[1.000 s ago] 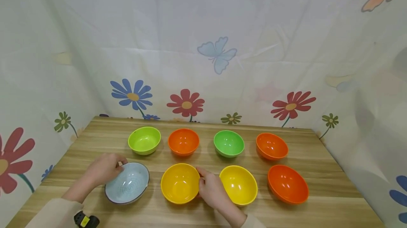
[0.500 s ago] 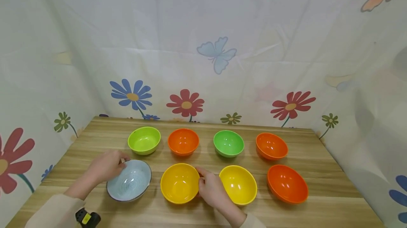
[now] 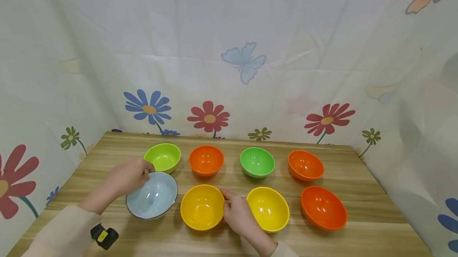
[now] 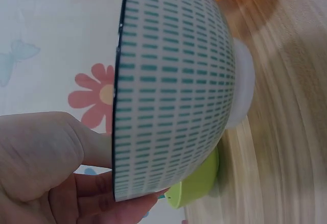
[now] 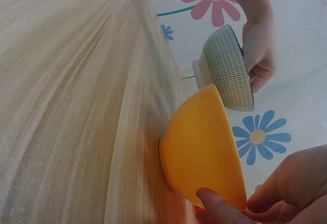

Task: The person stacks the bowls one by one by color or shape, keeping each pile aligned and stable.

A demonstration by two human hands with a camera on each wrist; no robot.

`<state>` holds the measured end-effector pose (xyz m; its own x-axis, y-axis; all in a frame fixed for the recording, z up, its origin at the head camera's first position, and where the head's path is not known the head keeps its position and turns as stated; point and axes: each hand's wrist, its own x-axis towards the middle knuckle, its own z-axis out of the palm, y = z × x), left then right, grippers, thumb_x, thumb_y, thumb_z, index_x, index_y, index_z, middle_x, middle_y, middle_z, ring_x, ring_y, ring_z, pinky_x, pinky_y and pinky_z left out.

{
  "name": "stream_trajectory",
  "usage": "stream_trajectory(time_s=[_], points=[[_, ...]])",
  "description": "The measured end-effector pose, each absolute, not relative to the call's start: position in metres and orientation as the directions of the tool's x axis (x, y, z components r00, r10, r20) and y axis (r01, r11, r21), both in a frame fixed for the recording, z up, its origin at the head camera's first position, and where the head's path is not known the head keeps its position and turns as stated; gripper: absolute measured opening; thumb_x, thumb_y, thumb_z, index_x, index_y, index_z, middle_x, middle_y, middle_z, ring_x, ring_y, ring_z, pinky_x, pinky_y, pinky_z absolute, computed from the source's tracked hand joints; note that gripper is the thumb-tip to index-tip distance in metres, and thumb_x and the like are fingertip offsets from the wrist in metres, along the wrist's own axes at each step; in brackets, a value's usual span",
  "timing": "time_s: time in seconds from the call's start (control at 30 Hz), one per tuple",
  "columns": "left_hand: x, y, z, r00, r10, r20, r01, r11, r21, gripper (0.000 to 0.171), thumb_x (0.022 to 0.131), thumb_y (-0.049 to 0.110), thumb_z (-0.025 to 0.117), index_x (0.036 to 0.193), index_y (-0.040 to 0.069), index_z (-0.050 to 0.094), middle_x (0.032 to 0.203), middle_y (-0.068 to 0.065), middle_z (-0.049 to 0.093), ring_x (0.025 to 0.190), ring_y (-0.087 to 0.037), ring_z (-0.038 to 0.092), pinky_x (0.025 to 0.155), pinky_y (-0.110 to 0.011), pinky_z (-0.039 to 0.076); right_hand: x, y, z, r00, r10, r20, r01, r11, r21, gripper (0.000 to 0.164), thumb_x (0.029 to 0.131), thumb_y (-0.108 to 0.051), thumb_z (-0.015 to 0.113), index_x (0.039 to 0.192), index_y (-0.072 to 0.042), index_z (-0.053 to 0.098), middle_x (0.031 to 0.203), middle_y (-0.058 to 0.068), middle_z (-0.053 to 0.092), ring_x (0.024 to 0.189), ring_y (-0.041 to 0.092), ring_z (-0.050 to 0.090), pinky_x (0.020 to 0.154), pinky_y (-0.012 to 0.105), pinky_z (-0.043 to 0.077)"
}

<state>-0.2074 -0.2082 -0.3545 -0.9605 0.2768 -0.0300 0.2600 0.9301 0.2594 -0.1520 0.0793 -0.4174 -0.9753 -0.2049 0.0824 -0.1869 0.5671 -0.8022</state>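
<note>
My left hand (image 3: 130, 175) pinches the rim of a light blue ceramic bowl (image 3: 154, 197) with a dark edge, thumb over the rim and fingers underneath. In the left wrist view the bowl's outside (image 4: 173, 81) is white with rows of green dashes. It hangs a little above the table, seen from the right wrist view, just in front of the lime green bowl (image 3: 162, 157). My right hand (image 3: 239, 213) pinches the right rim of a golden yellow bowl (image 3: 202, 207), which stands on the table. Its thumb presses the outer wall in the right wrist view.
A brighter yellow bowl (image 3: 270, 209) stands just right of my right hand, with an orange-red bowl (image 3: 323, 208) beyond it. Along the back row are an orange bowl (image 3: 206, 160), a green bowl (image 3: 257, 162) and another orange bowl (image 3: 305, 164). A flowered cloth (image 3: 279, 90) hangs behind the wooden table (image 3: 372, 213).
My left hand has carried the light blue bowl up and to the right, nearer the lime green bowl and the golden yellow bowl. My right hand and the other bowls have stayed in place.
</note>
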Motion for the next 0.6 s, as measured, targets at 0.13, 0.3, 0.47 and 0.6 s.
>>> stream_trajectory(time_s=[0.13,0.3,0.47,0.6], points=[[-0.208,-0.204,-0.351,-0.958,0.287,-0.019,0.274,0.930,0.244,0.014,0.082,0.005,0.065,0.094,0.007,0.070,0.078,-0.003,0.063,0.066,-0.015,0.051,0.054,-0.025,0.046,-0.152,0.078,-0.418,-0.976,-0.202,0.085,-0.187,0.571,-0.799,0.039,0.085,0.007,0.046,0.123,0.006,0.054,0.108,0.024,0.062,0.054,0.009,0.056,0.043,0.018,0.045],[-0.207,-0.196,-0.346,-0.956,0.294,-0.003,0.285,0.929,0.237,0.013,0.082,0.007,0.066,0.094,0.008,0.070,0.076,-0.002,0.062,0.064,-0.015,0.049,0.053,-0.024,0.045,-0.152,0.078,-0.419,-0.976,-0.198,0.090,-0.191,0.578,-0.794,0.039,0.085,0.007,0.046,0.122,0.006,0.055,0.107,0.024,0.063,0.051,0.008,0.055,0.043,0.018,0.045],[-0.208,-0.186,-0.340,-0.955,0.295,0.002,0.287,0.926,0.245,0.014,0.082,0.008,0.066,0.095,0.008,0.070,0.073,0.000,0.059,0.063,-0.016,0.048,0.052,-0.023,0.043,-0.153,0.079,-0.420,-0.974,-0.196,0.112,-0.209,0.603,-0.770,0.038,0.084,0.007,0.047,0.120,0.006,0.056,0.108,0.023,0.063,0.060,0.011,0.058,0.045,0.018,0.045],[-0.209,-0.178,-0.337,-0.953,0.302,0.007,0.294,0.921,0.256,0.014,0.082,0.008,0.066,0.095,0.010,0.070,0.072,0.000,0.060,0.064,-0.016,0.049,0.055,-0.024,0.044,-0.154,0.079,-0.420,-0.974,-0.194,0.117,-0.215,0.618,-0.756,0.038,0.083,0.006,0.048,0.120,0.005,0.057,0.109,0.022,0.063,0.067,0.014,0.059,0.046,0.018,0.045]])
